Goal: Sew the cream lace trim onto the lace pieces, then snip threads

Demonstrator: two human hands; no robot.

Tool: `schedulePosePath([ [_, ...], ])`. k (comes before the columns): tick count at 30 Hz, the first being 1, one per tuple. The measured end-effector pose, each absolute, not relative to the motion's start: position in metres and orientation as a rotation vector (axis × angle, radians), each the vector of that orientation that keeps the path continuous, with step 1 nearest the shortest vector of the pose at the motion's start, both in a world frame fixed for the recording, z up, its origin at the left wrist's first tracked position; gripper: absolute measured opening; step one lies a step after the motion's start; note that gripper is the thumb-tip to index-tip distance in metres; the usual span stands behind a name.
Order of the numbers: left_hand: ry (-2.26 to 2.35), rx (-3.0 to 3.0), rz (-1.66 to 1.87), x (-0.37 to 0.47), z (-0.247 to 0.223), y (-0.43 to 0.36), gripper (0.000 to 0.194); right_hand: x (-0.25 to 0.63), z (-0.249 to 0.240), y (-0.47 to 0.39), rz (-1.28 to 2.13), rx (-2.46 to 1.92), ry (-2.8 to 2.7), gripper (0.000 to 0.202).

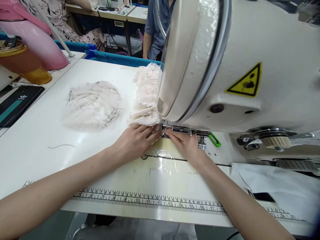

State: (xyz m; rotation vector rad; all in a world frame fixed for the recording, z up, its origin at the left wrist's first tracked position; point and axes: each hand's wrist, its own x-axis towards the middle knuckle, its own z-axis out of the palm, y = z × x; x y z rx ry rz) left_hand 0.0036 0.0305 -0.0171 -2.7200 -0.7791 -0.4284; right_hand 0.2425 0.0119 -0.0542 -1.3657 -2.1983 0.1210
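Pale ruffled fabric (147,96), gathered into a bunch, lies just left of the sewing machine (237,60), its near edge reaching the needle area; the left hand (136,141) lies over that near edge, fingers outstretched beside the machine's presser foot, though whether they pinch the cloth cannot be told; the right hand (183,141) reaches in under the machine's head, its fingertips partly hidden, so its grip cannot be told; a green-handled tool (215,140) lies beneath the machine, just beyond the right hand; farther left of the machine, a second pale fabric heap (92,105) with dark threads sits on the white worktop (32,160); white cloth (280,186) lies in front of the machine's right part; beyond the machine sits a person in a blue shirt (158,31).
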Motion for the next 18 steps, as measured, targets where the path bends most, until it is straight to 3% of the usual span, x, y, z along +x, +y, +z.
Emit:
schedulePosePath([
  [7,-0.703,-2.64,-0.469,0.009,-0.011,0.03,0.023,0.235,-0.036,0.007,0.159,-1.268,-2.249,0.026],
  [18,-0.8,-2.734,-0.496,0.005,-0.012,0.032,0.029,0.228,-0.024,-0.002,0.133,-1.306,-2.208,0.026],
])
